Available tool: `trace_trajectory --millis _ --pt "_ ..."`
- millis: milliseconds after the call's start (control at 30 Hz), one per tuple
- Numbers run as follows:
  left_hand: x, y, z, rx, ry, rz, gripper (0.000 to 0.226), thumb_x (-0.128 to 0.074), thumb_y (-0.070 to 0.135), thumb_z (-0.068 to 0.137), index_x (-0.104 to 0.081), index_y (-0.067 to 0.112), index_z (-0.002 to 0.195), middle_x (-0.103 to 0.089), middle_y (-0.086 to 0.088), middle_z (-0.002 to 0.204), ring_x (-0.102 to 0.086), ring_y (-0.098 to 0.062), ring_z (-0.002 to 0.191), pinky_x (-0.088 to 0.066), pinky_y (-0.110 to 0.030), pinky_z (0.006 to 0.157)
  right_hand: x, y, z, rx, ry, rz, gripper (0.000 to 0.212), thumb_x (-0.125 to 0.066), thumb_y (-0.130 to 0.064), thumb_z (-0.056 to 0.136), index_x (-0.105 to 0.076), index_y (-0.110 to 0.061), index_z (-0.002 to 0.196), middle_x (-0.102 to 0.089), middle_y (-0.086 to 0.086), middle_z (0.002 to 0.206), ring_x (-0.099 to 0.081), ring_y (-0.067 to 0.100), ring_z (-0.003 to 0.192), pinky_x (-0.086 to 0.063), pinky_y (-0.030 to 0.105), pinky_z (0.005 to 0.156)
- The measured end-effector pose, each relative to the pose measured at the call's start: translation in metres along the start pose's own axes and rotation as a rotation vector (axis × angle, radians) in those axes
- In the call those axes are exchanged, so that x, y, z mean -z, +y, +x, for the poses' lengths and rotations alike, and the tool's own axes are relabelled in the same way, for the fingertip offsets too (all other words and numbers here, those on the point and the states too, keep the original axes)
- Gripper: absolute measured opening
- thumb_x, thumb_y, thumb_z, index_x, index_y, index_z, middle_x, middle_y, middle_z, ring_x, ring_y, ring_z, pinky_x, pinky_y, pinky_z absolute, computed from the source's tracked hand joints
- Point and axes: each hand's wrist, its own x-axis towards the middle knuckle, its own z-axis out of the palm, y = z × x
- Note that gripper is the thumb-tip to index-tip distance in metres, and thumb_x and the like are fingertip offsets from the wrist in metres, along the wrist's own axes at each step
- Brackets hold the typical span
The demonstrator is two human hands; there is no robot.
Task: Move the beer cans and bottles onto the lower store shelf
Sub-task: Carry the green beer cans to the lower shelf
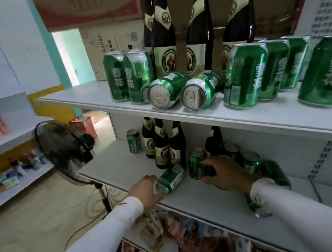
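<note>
My left hand [144, 191] grips a green beer can [170, 178] that lies tilted on its side over the lower shelf [211, 200]. My right hand [225, 173] holds an upright green can [197, 165] standing on that shelf. Behind them stand three dark bottles [161, 146], a lone can [134, 141] at the left, another bottle [214, 141] and several more cans [250, 161]. The upper shelf [220, 119] carries several upright green cans [244, 74], two cans on their sides [198, 92] and several tall dark bottles [163, 37].
A standing fan [65, 150] is close to the left of the shelf unit, its cable on the floor. Packaged snacks [181, 239] fill the shelf below. Cardboard boxes [111, 40] sit behind the upper shelf. Another white shelf unit [5, 140] stands at the far left.
</note>
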Motion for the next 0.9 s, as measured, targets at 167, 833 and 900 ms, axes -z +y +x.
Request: trace_trajectory --millis 167,833,900 --pt "0.0 -0.019 0.039 -0.063 -0.11 0.028 0.083 -0.061 0.058 0.08 -0.03 0.02 0.146 -0.038 -0.004 0.149 -0.042 -0.023 0.133 -0.036 -0.03 0.108 0.0 0.002 -0.022 -0.183 0.053 -0.015 0.053 -0.068 -0.049 0.082 -0.06 -0.021 0.127 -0.059 -0.004 0.128 -0.058 0.017 0.115 -0.049 0.037 0.095" --pt "0.017 0.007 0.073 -0.255 -0.129 -0.056 0.069 -0.067 0.058 0.076 -0.048 0.025 0.134 -0.057 -0.002 0.132 -0.054 -0.025 0.117 -0.044 -0.026 0.092 -0.009 0.061 0.006 -0.389 0.093 0.131 0.081 -0.073 -0.053 0.075 -0.045 -0.015 0.141 -0.054 0.005 0.14 -0.055 0.023 0.123 -0.046 0.038 0.102" --pt "0.025 0.017 0.075 -0.272 -0.107 -0.074 0.056 -0.066 0.055 0.078 -0.055 0.024 0.123 -0.061 -0.001 0.122 -0.057 -0.024 0.109 -0.044 -0.027 0.083 -0.013 0.069 0.014 -0.386 0.072 0.187 0.098 -0.068 -0.065 0.068 -0.039 -0.014 0.146 -0.049 0.006 0.145 -0.051 0.023 0.128 -0.044 0.039 0.106"
